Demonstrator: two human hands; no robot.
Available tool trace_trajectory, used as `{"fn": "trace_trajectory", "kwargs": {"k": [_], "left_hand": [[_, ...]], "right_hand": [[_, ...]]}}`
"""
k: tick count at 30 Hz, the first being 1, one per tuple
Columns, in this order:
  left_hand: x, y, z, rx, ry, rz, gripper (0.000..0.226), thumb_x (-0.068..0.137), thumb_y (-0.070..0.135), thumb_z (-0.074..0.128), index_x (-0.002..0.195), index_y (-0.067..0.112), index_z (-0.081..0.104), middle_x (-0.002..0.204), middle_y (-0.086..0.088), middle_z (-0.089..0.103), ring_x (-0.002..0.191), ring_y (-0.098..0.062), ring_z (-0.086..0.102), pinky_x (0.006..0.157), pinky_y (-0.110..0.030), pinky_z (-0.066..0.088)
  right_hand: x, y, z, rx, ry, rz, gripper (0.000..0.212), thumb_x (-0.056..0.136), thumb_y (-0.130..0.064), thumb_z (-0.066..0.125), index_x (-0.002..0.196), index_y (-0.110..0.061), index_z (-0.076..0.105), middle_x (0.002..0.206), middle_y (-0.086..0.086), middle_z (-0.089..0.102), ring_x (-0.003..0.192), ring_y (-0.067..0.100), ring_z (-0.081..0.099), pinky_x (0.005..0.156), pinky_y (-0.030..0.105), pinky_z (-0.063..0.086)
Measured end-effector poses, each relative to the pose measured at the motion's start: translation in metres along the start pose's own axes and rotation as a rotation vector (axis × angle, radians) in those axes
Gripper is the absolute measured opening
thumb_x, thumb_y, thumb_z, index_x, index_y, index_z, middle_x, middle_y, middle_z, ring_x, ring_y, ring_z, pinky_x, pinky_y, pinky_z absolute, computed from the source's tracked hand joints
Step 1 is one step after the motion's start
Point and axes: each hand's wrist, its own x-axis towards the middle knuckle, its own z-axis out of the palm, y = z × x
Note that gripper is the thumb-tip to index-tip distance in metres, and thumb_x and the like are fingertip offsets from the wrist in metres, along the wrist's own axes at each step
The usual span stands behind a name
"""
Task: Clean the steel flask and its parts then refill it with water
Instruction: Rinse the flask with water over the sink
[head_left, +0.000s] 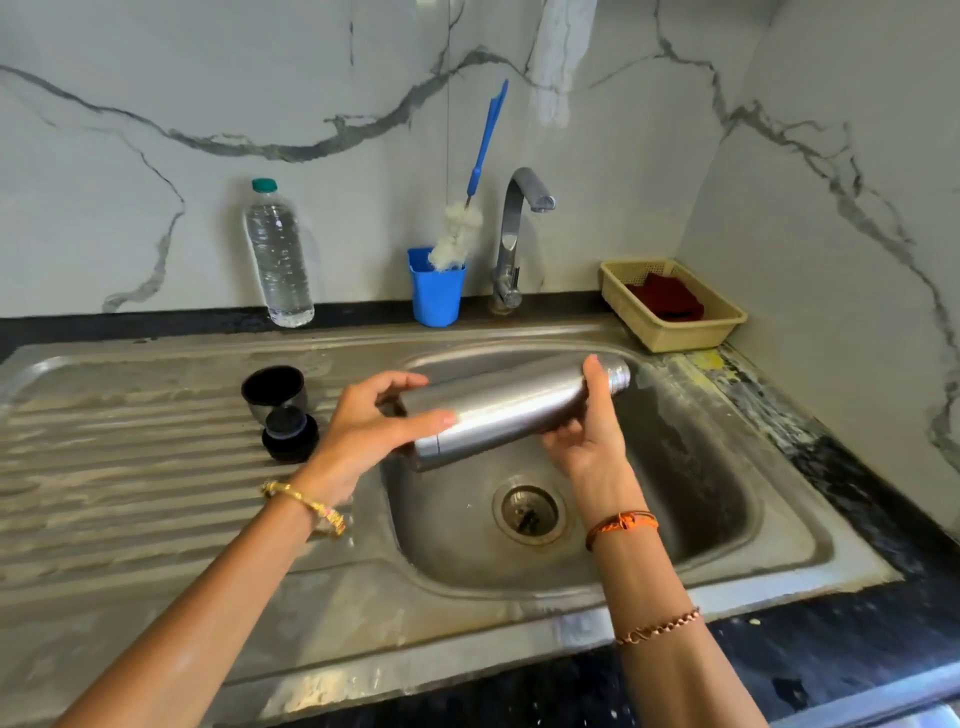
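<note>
The steel flask (511, 408) lies almost level over the sink bowl (691, 483), its open threaded neck pointing right. My left hand (371, 428) grips its base end, thumb on top and fingers round the bottom. My right hand (592, 428) holds the flask near the neck from below, thumb over the top. The flask's steel cup lid (274, 389) stands on the draining board (130, 452), dark inside facing up. The black stopper (289, 435) sits just in front of it.
A blue cup (435, 291) with a blue-handled bottle brush (470, 208) stands behind the sink, next to the tap (514, 234). A plastic water bottle (279, 254) is at the back left. A beige basket (675, 306) with a red cloth sits at the back right.
</note>
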Motion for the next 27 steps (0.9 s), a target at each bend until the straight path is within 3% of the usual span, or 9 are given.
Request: {"fn": "trace_trajectory", "kwargs": {"k": [4, 8, 10, 14, 19, 22, 24, 27], "left_hand": [[-0.004, -0.005, -0.004, 0.037, -0.195, 0.045, 0.084, 0.026, 0.045, 0.083, 0.105, 0.035, 0.056, 0.112, 0.006, 0.057, 0.103, -0.007, 0.056, 0.08, -0.018, 0.047], [-0.004, -0.007, 0.012, 0.111, -0.266, 0.057, 0.083, 0.034, 0.041, 0.082, 0.109, 0.04, 0.047, 0.117, 0.007, 0.052, 0.107, -0.015, 0.055, 0.08, -0.025, 0.053], [-0.008, -0.01, 0.02, 0.12, -0.198, 0.112, 0.083, 0.035, 0.043, 0.083, 0.109, 0.041, 0.046, 0.113, 0.008, 0.055, 0.105, -0.016, 0.057, 0.078, -0.025, 0.053], [-0.023, -0.014, 0.023, 0.099, 0.105, 0.181, 0.078, 0.038, 0.045, 0.081, 0.109, 0.038, 0.048, 0.109, 0.01, 0.06, 0.102, -0.007, 0.058, 0.086, -0.022, 0.048], [-0.044, -0.012, 0.001, 0.14, 0.392, 0.268, 0.079, 0.036, 0.049, 0.078, 0.109, 0.036, 0.049, 0.102, 0.012, 0.063, 0.093, -0.003, 0.062, 0.076, -0.013, 0.048], [-0.054, -0.013, -0.019, 0.2, 0.509, 0.264, 0.086, 0.037, 0.05, 0.076, 0.115, 0.024, 0.054, 0.1, 0.005, 0.065, 0.088, -0.008, 0.064, 0.073, -0.021, 0.052], [-0.057, -0.015, -0.031, 0.207, 0.579, 0.25, 0.08, 0.037, 0.047, 0.077, 0.11, 0.025, 0.053, 0.093, 0.011, 0.064, 0.084, -0.004, 0.063, 0.069, -0.016, 0.052], [-0.059, -0.02, -0.053, 0.183, 0.653, 0.209, 0.074, 0.046, 0.016, 0.091, 0.109, 0.02, 0.053, 0.089, 0.013, 0.06, 0.081, -0.003, 0.061, 0.065, -0.01, 0.05]], "right_hand": [[-0.021, -0.023, 0.026, -0.319, -0.132, -0.238, 0.032, 0.075, -0.027, 0.074, 0.092, -0.008, 0.055, 0.101, 0.011, 0.064, 0.094, 0.021, 0.063, 0.084, 0.034, 0.053], [-0.044, -0.027, 0.046, -0.589, -0.35, -0.529, 0.021, 0.071, -0.019, 0.076, 0.087, -0.015, 0.063, 0.086, 0.002, 0.068, 0.078, 0.015, 0.065, 0.068, 0.024, 0.056], [-0.052, -0.022, 0.05, -0.721, -0.458, -0.68, 0.023, 0.068, -0.017, 0.08, 0.086, -0.021, 0.065, 0.082, -0.002, 0.07, 0.076, 0.012, 0.067, 0.071, 0.027, 0.057], [-0.059, 0.004, 0.046, -0.904, -0.704, -0.833, 0.05, 0.055, -0.034, 0.082, 0.1, -0.021, 0.066, 0.091, -0.003, 0.072, 0.084, 0.013, 0.069, 0.077, 0.03, 0.057], [-0.06, 0.045, 0.055, -0.867, -0.881, -0.742, 0.053, 0.051, -0.024, 0.087, 0.098, -0.027, 0.063, 0.089, -0.008, 0.072, 0.086, 0.013, 0.069, 0.078, 0.027, 0.055], [-0.062, 0.063, 0.067, -0.873, -0.953, -0.634, 0.05, 0.057, -0.011, 0.084, 0.1, -0.024, 0.062, 0.087, -0.012, 0.07, 0.085, 0.004, 0.067, 0.074, 0.018, 0.051], [-0.063, 0.075, 0.078, -0.942, -0.994, -0.624, 0.056, 0.056, -0.019, 0.084, 0.108, -0.022, 0.062, 0.09, -0.012, 0.07, 0.087, 0.002, 0.066, 0.075, 0.016, 0.05], [-0.065, 0.097, 0.098, -1.11, -1.031, -0.646, 0.074, 0.052, -0.04, 0.081, 0.12, -0.023, 0.058, 0.102, -0.009, 0.069, 0.095, 0.005, 0.065, 0.087, 0.026, 0.052]]}}
